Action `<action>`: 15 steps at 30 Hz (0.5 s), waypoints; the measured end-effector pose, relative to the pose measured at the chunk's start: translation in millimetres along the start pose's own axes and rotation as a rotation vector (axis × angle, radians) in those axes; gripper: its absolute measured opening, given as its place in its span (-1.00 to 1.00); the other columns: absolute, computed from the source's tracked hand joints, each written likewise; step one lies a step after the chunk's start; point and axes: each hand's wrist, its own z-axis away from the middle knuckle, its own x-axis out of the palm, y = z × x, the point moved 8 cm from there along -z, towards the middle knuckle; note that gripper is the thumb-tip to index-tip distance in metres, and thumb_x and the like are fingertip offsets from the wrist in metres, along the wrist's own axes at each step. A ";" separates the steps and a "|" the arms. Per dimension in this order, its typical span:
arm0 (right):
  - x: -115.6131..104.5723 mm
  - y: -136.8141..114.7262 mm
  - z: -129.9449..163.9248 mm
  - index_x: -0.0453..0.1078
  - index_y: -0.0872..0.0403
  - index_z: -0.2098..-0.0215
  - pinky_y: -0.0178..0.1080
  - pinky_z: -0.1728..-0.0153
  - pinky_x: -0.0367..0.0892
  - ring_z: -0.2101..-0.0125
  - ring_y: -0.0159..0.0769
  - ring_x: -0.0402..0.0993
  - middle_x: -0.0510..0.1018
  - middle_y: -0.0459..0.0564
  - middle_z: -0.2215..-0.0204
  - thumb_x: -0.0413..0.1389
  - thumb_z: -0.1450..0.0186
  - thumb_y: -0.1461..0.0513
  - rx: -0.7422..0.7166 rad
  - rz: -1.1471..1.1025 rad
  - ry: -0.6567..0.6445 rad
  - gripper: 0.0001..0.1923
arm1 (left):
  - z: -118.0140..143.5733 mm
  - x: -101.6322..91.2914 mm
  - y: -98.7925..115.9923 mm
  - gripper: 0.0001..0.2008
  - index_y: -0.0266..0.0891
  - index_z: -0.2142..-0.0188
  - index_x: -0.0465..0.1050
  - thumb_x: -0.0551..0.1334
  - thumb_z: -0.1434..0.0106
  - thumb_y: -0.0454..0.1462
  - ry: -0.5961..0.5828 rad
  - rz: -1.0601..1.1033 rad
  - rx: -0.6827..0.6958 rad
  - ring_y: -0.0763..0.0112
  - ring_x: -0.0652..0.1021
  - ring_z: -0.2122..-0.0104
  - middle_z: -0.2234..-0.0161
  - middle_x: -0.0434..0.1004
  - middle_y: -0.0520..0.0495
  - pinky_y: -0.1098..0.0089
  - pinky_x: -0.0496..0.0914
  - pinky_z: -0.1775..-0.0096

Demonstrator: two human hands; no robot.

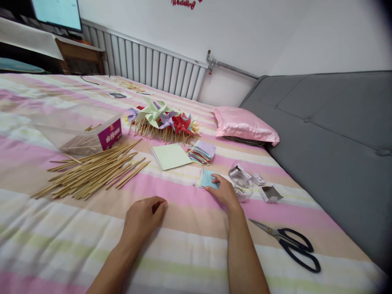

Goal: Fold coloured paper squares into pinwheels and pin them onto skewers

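Observation:
My right hand (225, 191) reaches over a small stack of paper squares with a light blue sheet (207, 179) on top. Its thumb and fingers close on the right part of the stack. My left hand (143, 218) rests on the striped bedspread with its fingers curled and the thumb against the index finger; whatever it may pinch is too small to tell. A tiny shiny piece (194, 185) lies left of the blue paper. Behind are a pale green paper pad (171, 156) and a pile of coloured squares (202, 151).
Bamboo sticks (92, 171) spread at left beside a clear plastic box (76, 126). Paper pinwheels (165, 116) lie bunched behind. To the right are clear round containers (241, 183), a small open box (270, 194) and black-handled scissors (290, 243). A pink pillow (245, 122) leans near the grey headboard (330, 134).

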 end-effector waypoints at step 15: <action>3.4 11.5 -2.3 0.35 0.15 -0.04 -0.05 -0.01 0.27 0.02 -0.05 0.41 0.49 0.17 0.01 0.24 -0.04 0.11 -0.010 -0.031 -0.035 -0.39 | -0.6 0.6 -0.2 -0.70 -0.13 0.34 0.56 0.08 -0.19 -0.10 0.003 -0.017 0.005 0.25 0.56 0.36 0.40 0.63 0.00 0.36 0.29 0.35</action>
